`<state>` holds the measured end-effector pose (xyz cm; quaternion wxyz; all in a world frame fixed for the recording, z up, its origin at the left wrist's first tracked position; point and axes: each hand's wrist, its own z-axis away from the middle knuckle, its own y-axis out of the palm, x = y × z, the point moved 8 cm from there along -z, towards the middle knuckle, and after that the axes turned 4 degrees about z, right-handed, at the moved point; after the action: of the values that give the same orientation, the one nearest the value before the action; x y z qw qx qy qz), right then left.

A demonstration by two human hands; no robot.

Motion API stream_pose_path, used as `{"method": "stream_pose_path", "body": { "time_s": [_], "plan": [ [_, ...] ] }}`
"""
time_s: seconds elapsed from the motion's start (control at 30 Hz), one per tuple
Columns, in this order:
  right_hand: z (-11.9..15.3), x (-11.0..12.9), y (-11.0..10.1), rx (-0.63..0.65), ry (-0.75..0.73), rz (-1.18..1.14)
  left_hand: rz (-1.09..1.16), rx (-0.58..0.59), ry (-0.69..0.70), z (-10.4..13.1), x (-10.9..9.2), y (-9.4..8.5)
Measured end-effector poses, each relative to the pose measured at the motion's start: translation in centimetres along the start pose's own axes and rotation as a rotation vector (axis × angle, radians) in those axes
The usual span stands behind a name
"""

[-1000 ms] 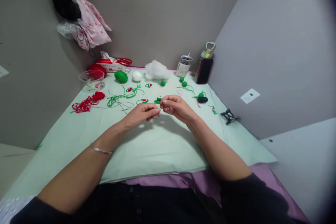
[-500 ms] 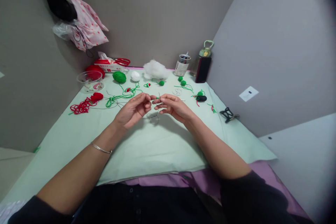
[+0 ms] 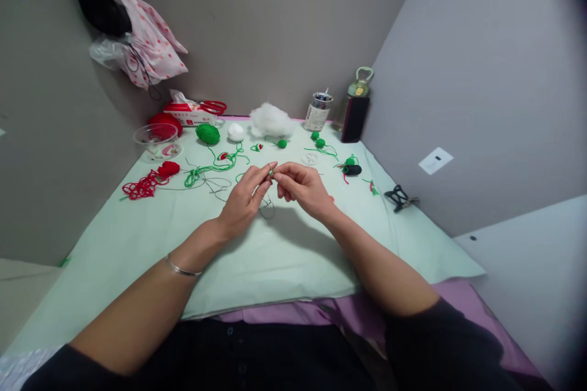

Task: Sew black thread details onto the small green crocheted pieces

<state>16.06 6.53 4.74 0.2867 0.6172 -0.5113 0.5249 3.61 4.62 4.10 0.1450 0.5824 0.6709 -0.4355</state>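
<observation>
My left hand is closed, thumb and index finger pinching a small green yarn piece of which only a bit shows. My right hand meets it from the other side, fingertips pressed together at the piece; what they grip is too small to make out. Thin dark thread loops on the cloth below the hands. More of it runs left towards a tangle of green yarn. A small red-and-green crocheted piece lies just beyond my fingers.
Along the back stand a clear tub, a tissue box with red scissors, a green yarn ball, white stuffing, a pen can and a phone. Red yarn lies left; a black clip right.
My hands have come together at the green piece. The left hand has turned over, its back now facing up, and the right fingers have curled in. An orange-red bit shows beside the right wrist.
</observation>
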Motion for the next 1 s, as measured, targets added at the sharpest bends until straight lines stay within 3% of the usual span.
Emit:
{"method": "stream_pose_path", "body": {
  "time_s": [0.17,1.0],
  "plan": [
    [-0.14,-0.36,-0.18,-0.004,-0.008,0.032,-0.037,0.017,0.071,0.20,0.03,0.37],
    [0.01,-0.44,-0.37,-0.050,0.076,0.122,-0.169,0.030,0.039,0.35,0.34,0.79]
  ]
}}
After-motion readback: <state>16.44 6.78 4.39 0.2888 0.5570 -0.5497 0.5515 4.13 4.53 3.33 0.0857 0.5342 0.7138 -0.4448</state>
